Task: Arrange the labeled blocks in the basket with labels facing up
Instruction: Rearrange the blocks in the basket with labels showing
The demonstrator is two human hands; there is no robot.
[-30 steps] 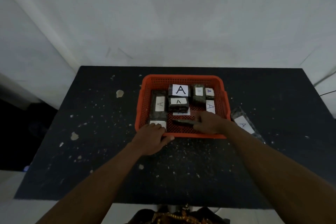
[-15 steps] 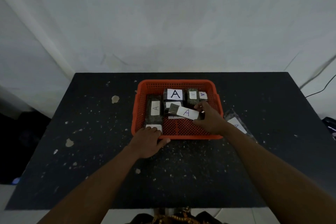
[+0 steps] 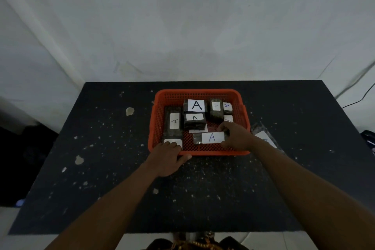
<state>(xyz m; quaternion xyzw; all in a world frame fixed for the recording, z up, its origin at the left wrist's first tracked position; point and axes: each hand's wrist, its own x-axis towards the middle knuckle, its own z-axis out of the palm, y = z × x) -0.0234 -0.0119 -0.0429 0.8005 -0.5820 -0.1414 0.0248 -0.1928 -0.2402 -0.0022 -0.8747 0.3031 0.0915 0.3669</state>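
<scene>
An orange mesh basket [image 3: 199,93] sits on the dark table and holds several dark blocks with white "A" labels facing up. My right hand [image 3: 236,135] grips the right end of a long labeled block [image 3: 211,137] lying flat near the basket's front wall, label up. My left hand [image 3: 168,157] clasps the basket's front left rim, fingers over the edge beside a small labeled block [image 3: 172,141]. A large-label block [image 3: 195,105] stands at the back, a smaller block [image 3: 194,120] in front of it, and a long upright block [image 3: 174,121] lies at the left.
One more wrapped labeled block [image 3: 263,138] lies on the table just right of the basket, partly behind my right arm. The black table [image 3: 101,148] is speckled with white paint marks. A cable [image 3: 361,95] runs at the far right by the wall.
My right hand has turned the long block label up and lowered it flat at the basket's front. My left hand has stayed on the rim.
</scene>
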